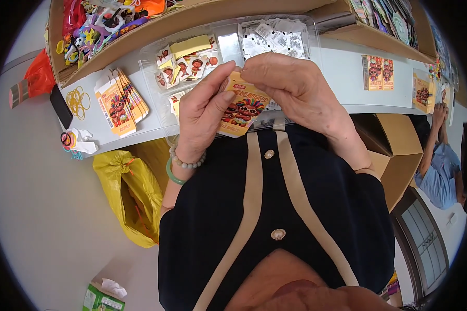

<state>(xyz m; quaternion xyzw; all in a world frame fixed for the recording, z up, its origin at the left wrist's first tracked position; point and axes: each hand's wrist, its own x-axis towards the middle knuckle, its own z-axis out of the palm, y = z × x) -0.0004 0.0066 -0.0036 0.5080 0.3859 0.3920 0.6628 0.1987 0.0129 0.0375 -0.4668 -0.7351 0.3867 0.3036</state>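
Observation:
A small yellow-orange cardboard box [239, 115] with a colourful cartoon print is held in front of my chest. My left hand [198, 116] grips its left side, thumb across the front. My right hand [305, 92] is closed at the box's upper end, its fingers bent over the top edge; the fingertips are partly hidden. Just beyond my hands lies a clear plastic tray [227, 46]. It holds printed cartoon cards [184, 66] on the left and a pile of small white printed packets [275, 42] on the right.
Several matching flat boxes [120, 103] lie at left beside rubber bands [78, 102] and a dark phone [60, 108]. Cardboard bins of colourful trinkets [101, 28] and sachets [389, 20] line the back. A yellow bag [129, 197] stands below; another person [438, 171] works at far right.

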